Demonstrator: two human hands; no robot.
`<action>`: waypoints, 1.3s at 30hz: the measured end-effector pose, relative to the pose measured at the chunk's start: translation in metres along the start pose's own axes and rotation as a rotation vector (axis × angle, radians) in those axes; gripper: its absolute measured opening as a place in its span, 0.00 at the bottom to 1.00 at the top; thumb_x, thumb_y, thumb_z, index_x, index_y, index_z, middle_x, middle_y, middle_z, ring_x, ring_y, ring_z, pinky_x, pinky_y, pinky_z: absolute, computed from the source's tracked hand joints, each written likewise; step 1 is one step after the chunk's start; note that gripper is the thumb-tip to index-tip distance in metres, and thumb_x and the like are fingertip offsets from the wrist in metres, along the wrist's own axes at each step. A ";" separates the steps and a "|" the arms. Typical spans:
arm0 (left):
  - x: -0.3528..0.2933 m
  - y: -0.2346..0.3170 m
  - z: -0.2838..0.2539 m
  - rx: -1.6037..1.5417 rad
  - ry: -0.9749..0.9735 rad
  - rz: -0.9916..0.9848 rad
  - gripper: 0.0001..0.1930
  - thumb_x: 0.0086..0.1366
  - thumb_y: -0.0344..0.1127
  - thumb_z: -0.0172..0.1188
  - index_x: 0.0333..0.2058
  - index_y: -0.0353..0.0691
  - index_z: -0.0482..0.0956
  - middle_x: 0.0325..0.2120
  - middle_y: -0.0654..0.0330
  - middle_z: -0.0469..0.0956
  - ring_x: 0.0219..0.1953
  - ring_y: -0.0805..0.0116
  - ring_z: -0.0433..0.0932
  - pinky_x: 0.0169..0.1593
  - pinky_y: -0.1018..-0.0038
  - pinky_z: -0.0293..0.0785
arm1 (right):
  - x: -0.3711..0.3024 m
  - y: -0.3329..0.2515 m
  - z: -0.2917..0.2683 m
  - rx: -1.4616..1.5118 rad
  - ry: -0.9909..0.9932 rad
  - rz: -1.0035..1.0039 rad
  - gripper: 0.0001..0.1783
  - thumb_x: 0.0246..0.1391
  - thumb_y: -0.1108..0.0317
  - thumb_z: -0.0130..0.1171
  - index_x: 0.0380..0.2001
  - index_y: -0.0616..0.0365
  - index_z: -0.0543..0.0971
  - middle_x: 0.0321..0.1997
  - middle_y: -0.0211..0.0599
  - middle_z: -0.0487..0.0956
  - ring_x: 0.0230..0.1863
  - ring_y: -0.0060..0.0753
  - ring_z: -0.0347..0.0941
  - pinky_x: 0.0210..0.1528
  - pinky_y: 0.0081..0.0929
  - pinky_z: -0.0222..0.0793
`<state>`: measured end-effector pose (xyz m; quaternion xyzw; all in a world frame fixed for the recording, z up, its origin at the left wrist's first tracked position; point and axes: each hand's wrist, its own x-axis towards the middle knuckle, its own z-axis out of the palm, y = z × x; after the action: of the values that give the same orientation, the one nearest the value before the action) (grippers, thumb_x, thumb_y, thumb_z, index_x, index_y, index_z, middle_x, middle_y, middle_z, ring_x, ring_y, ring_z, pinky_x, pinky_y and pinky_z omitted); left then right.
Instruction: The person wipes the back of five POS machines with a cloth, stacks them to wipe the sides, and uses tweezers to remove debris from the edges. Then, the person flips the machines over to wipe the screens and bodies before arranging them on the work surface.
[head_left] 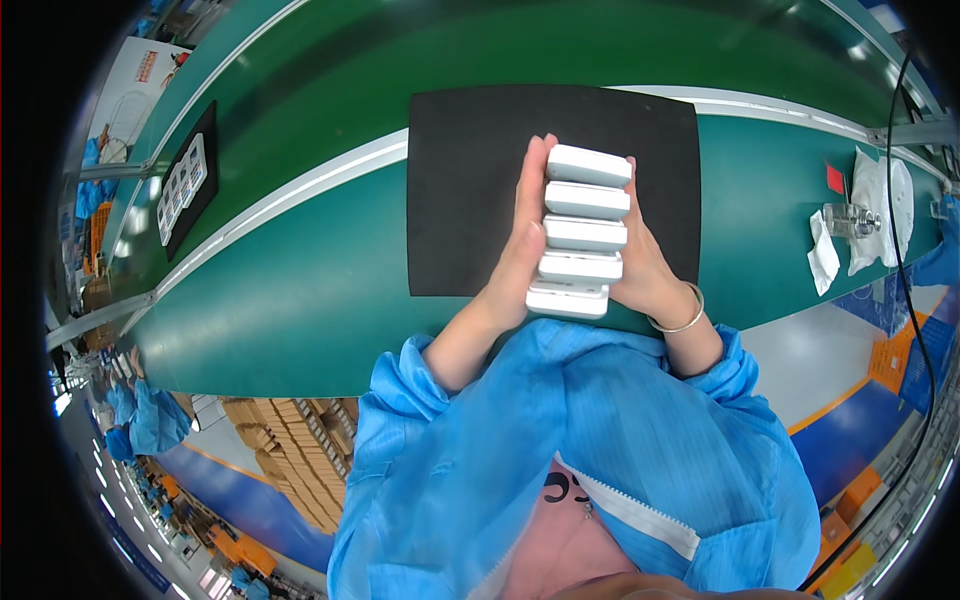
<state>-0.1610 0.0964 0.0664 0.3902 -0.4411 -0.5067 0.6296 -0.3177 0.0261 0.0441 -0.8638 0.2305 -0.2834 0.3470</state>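
Five white blocks (585, 233) stand in a close row (rounded at the corners, their slim ends facing the wearer), held over the black mat, the nearest one reaching past the mat's near edge. The left hand (520, 240) lies flat along their left side, fingers straight and together, thumb against the row. The right hand (638, 255) presses from the right, mostly hidden behind the blocks, so the row is squeezed between both; a bracelet (682, 322) circles that wrist.

Beneath them the black mat (455, 190) lies on the green surface (290, 320), its far part crossing the white rail (335, 174) along the surface's far edge. Near the surface's right end are a clear bottle (848, 221), a white cloth (822, 258), a red square (835, 179) and a crumpled white bag (890, 200). Beyond the rail, at left, a white panel (182, 188) rests on a black board on the green belt (320, 95). Brown cartons (295, 460) are stacked below the surface's near edge, left of the wearer's blue jacket (660, 440).
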 end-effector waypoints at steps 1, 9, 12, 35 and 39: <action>-0.001 0.001 -0.002 0.042 -0.028 -0.029 0.44 0.70 0.63 0.33 0.71 0.37 0.31 0.72 0.51 0.30 0.74 0.55 0.32 0.73 0.60 0.32 | 0.001 0.001 -0.001 -0.030 0.006 -0.044 0.76 0.38 0.61 0.78 0.71 0.57 0.25 0.65 0.60 0.62 0.62 0.61 0.64 0.60 0.42 0.67; 0.004 -0.009 -0.035 0.478 -0.315 0.450 0.65 0.41 0.75 0.66 0.72 0.55 0.43 0.69 0.36 0.22 0.71 0.33 0.31 0.70 0.45 0.39 | -0.001 0.001 0.001 -0.124 0.125 -0.070 0.67 0.38 0.59 0.76 0.69 0.71 0.41 0.65 0.64 0.60 0.63 0.64 0.63 0.64 0.44 0.64; 0.001 -0.006 -0.042 0.652 -0.309 0.428 0.68 0.36 0.68 0.75 0.71 0.60 0.41 0.68 0.33 0.22 0.70 0.33 0.44 0.68 0.47 0.53 | -0.002 0.002 0.004 0.008 0.167 -0.071 0.66 0.36 0.55 0.75 0.69 0.72 0.44 0.65 0.63 0.60 0.64 0.63 0.62 0.67 0.48 0.59; -0.007 -0.057 -0.058 -0.058 -0.049 0.010 0.36 0.73 0.62 0.23 0.60 0.39 0.66 0.54 0.61 0.74 0.56 0.69 0.70 0.67 0.71 0.57 | -0.177 0.108 -0.208 0.009 1.563 0.374 0.10 0.61 0.64 0.58 0.39 0.61 0.78 0.49 0.38 0.79 0.47 0.30 0.74 0.47 0.24 0.69; 0.006 -0.052 -0.040 -1.091 -0.340 -0.135 0.27 0.75 0.55 0.30 0.59 0.40 0.62 0.51 0.60 0.77 0.52 0.68 0.75 0.66 0.69 0.63 | -0.138 0.087 -0.250 -0.298 1.457 0.485 0.11 0.59 0.65 0.59 0.41 0.60 0.79 0.46 0.39 0.80 0.43 0.34 0.77 0.46 0.26 0.71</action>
<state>-0.1381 0.0828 0.0065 -0.0506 -0.1852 -0.7557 0.6262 -0.5991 -0.0658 0.0850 -0.4231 0.6182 -0.6612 0.0408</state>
